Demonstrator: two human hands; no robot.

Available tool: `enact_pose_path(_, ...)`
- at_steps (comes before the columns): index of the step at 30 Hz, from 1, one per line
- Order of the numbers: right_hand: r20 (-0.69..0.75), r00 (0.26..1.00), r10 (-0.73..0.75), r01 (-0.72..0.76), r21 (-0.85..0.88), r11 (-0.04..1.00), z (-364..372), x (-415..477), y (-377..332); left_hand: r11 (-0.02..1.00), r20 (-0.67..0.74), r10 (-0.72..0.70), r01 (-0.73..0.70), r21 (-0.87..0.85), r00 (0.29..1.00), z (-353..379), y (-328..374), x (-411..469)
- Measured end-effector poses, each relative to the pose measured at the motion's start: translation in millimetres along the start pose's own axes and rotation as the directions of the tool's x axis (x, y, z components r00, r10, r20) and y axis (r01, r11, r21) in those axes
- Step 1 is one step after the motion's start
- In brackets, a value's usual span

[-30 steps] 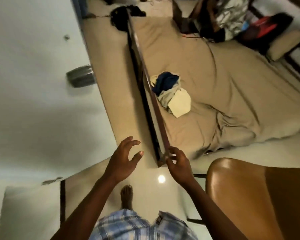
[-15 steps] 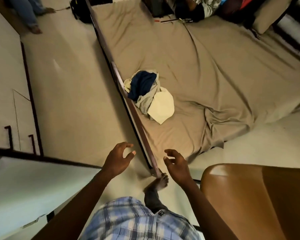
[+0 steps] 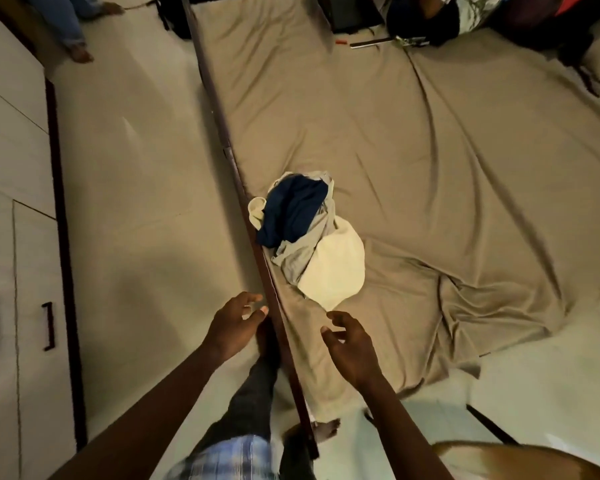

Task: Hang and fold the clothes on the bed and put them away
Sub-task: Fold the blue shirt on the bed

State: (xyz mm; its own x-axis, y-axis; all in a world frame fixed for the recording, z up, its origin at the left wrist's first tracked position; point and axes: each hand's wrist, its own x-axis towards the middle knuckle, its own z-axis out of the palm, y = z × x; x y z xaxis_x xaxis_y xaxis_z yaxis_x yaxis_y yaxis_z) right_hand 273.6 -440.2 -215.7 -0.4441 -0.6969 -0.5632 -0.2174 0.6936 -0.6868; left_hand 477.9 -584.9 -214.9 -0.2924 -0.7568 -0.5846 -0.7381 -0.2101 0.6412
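**Empty hands hover near the heap on the bed**

The bed [image 3: 291,98] is covered by a tan sheet [image 3: 447,174], rumpled toward its near corner. The clothes [image 3: 309,237] lie in one heap close to the bed's left edge: a navy piece [image 3: 291,213] on top, grey fabric [image 3: 298,258] under it, and a cream piece [image 3: 336,271] nearest the person.

The wardrobe [image 3: 14,168] lines the left side with its doors closed, so its contents are hidden.

A dark wooden rail [image 3: 222,133] runs along the bed's edge, with bare pale floor [image 3: 136,202] between it and the wardrobe. A brown chair [image 3: 534,462] shows at lower right.

The left hand [image 3: 234,325] hangs over the floor just beside the rail. The right hand [image 3: 352,348] hovers over the sheet near the cream piece, not touching it. Both are empty, with fingers loosely spread, and the rail lies between them.
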Motion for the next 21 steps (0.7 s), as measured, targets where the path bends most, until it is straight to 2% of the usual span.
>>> enact_pose_path(4,-0.030,0.999,0.033,-0.034,-0.049,0.998,12.3,81.0,-21.9,0.978,-0.003,-0.149,0.147,-0.149,0.989,4.8,12.9,96.0)
enact_pose_path(6,-0.047,0.997,0.065,-0.069,-0.092,0.993,26.1,123.9,-31.1,0.966,-0.040,-0.203,0.193,-0.171,0.978,7.6,18.0,147.9)
enact_pose_path(8,-0.030,0.998,0.051,-0.055,-0.168,0.984,39.5,161.5,-36.8,0.973,-0.081,-0.195,0.182,-0.141,0.978,12.5,21.7,194.5)
enact_pose_path(11,0.098,0.995,-0.007,0.048,-0.429,0.902,61.7,226.1,-32.8,0.984,-0.154,-0.178,0.171,-0.055,0.972,20.1,18.6,260.1)
enact_pose_path(13,0.214,0.976,0.039,0.083,-0.533,0.842,67.6,260.7,-21.9,0.987,-0.191,-0.158,0.162,0.004,0.969,27.1,13.2,286.9)
enact_pose_path(17,0.366,0.905,0.216,0.032,-0.564,0.825,76.5,315.8,-2.2,0.979,-0.298,-0.118,0.161,0.124,0.947,43.5,2.9,318.9)
enact_pose_path(19,0.393,0.884,0.251,-0.007,-0.528,0.849,80.2,325.3,6.2,0.989,-0.322,-0.091,0.123,0.079,0.942,52.3,-1.5,320.0)
enact_pose_path(21,0.384,0.894,0.231,-0.038,-0.448,0.893,79.5,326.8,8.5,0.990,-0.314,-0.137,0.117,-0.081,0.940,52.3,1.8,312.7)
